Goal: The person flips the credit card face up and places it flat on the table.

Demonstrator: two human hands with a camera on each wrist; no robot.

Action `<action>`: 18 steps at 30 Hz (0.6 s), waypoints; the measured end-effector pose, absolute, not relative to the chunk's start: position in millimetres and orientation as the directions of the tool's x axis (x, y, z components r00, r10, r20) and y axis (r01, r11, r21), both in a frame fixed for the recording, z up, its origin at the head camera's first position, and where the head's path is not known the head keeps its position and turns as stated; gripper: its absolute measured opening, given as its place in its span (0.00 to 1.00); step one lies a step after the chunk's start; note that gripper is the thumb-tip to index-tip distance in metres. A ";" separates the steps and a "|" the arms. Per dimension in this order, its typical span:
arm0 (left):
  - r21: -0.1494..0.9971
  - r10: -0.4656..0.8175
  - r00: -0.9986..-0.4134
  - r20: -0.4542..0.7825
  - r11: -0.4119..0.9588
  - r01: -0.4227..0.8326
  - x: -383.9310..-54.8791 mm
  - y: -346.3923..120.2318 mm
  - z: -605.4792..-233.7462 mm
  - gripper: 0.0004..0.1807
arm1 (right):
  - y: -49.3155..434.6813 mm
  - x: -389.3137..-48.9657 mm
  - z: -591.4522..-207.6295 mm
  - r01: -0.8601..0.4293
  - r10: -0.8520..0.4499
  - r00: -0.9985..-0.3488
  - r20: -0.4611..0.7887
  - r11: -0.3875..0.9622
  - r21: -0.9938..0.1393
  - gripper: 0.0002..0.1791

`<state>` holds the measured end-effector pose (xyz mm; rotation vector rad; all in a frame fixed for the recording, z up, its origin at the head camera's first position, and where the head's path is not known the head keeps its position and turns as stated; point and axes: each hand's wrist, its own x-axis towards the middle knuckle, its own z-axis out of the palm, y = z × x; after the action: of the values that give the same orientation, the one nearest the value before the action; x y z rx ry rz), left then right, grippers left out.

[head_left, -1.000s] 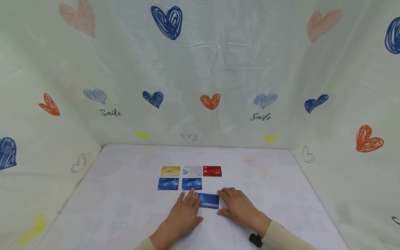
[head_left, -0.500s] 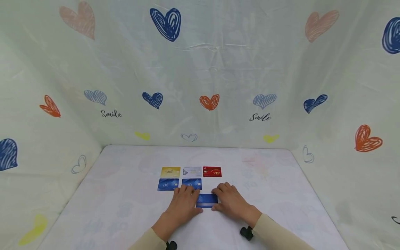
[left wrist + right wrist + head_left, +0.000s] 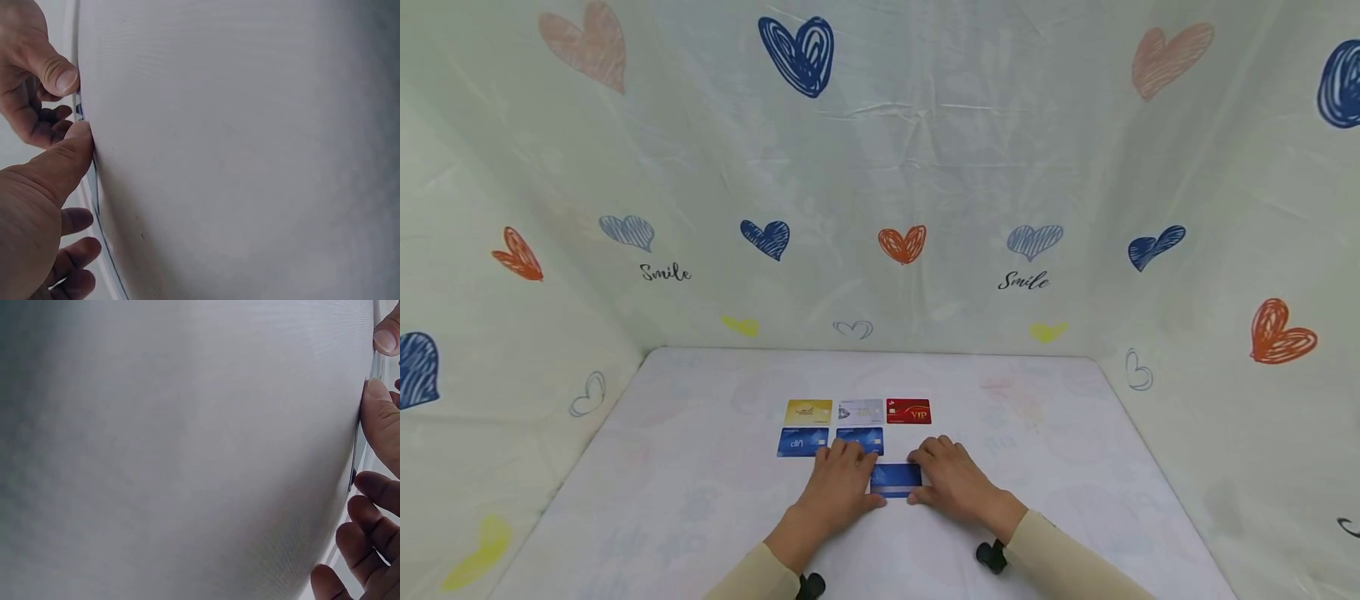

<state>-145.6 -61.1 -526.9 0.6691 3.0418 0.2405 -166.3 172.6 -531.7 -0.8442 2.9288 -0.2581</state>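
A blue bank-style card (image 3: 896,480) with a pale stripe lies on the white table between both hands. My left hand (image 3: 838,482) holds its left side, thumb at the near corner and index finger at the far one. On the opposite side my right hand (image 3: 958,483) grips the card the same way. Both wrist views show the thumbs right at the card's near edge, the card nearly edge-on. The left fingers overlap the lower part of a blue card (image 3: 868,435) behind; another blue card (image 3: 802,442) is to its left.
Farther back is a row of a gold card (image 3: 808,412), a silver card (image 3: 861,412) and a red VIP card (image 3: 908,411). The white tabletop (image 3: 700,500) meets a heart-printed curtain (image 3: 820,292) at the back and sides.
Both hands have closed in on the near blue card, their fingertips now at its corners. The card has shifted slightly left and straightened. Little differs over the last half second.
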 end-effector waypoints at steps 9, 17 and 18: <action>0.154 0.418 -0.909 0.013 0.897 0.414 -145.6 -60.5 -527.7 0.39 | 173.7 -166.6 -532.7 -0.522 -0.539 -0.841 -0.041 0.829 -0.199 0.34; 0.156 0.415 -0.910 0.009 0.898 0.411 -145.6 -59.1 -526.4 0.39 | 173.5 -166.3 -533.1 -0.519 -0.538 -0.842 -0.037 0.828 -0.213 0.33; 0.154 0.415 -0.910 0.008 0.898 0.411 -145.4 -59.1 -526.0 0.39 | 173.3 -166.1 -533.1 -0.518 -0.537 -0.843 -0.037 0.827 -0.218 0.33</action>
<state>-145.4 -59.1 -526.0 0.6613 3.0360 0.2382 -166.1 173.3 -533.1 -0.8425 2.9104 -0.3049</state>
